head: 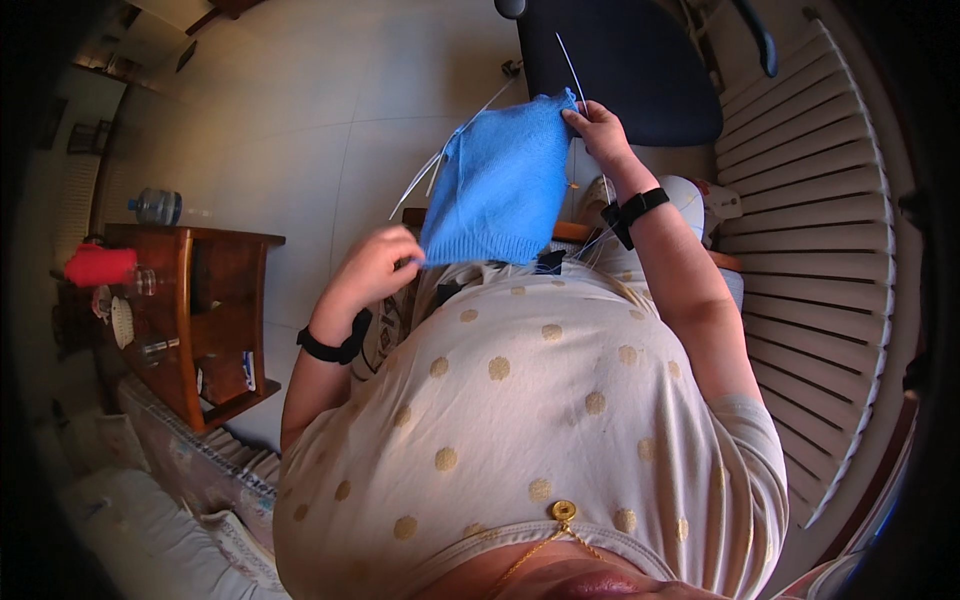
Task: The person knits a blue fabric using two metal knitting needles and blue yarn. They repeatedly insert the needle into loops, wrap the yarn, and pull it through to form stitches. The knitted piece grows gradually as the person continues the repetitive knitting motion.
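A blue knitted piece (502, 180) with a ribbed lower edge is stretched out above my lap. My left hand (379, 262) pinches its lower left corner; the fingers are slightly blurred. At the upper right corner, my right hand (600, 135) grips the fabric, thumb on the near face. A thin knitting needle (570, 64) sticks up beside the right fingers. More pale needles (416, 184) jut out at the fabric's left edge. A small orange item (572, 185) shows at the right edge. Thin blue yarn (596, 244) trails down toward my lap.
A dark office chair (615, 67) stands ahead, with a white radiator (810, 262) along the right. To the left is a wooden cabinet (184, 322) with a red item (101, 265) on top. Beyond it sits a water-cooler bottle (157, 206). A covered bed or sofa (150, 525) lies lower left.
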Tool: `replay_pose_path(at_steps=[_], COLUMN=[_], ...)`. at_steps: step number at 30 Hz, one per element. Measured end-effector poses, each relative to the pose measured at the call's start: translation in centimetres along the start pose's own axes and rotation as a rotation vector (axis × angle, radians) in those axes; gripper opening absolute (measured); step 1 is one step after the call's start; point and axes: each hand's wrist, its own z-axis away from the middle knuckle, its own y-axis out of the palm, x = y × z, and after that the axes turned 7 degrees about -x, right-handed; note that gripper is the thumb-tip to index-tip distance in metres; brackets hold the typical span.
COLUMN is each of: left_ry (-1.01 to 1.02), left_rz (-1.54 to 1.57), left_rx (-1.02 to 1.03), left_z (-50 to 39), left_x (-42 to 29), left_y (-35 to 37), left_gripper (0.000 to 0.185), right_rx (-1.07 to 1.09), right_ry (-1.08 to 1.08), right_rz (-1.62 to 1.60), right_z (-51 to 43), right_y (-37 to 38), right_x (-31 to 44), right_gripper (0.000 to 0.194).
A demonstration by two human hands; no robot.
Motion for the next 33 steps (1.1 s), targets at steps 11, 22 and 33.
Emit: replay_pose_path(at_steps=[11,22,33], left_ry=[-0.444,-0.555,-0.089], left_rz=[0.015,1.0,0.561], left_rx=[-0.094,-0.131,-0.174], left_z=[-11.8,-16.3,-16.5], left_x=[5.2,6.4,-2.3], left_y=[-4.0,0.0,-10.3], left_gripper=[0.049,0.031,0.018], right_rx=[0.059,0.205,0.128], right_ry=[0.072,-0.298,-0.758], right_rz=[-0.039,-0.34,-0.085], right_z=[-0.4,1.1,2.0], right_y=[0.6,-1.9,-6.3], right_x=[-1.7,1.2,11.6], right_gripper=[0.018,0.012,0.021])
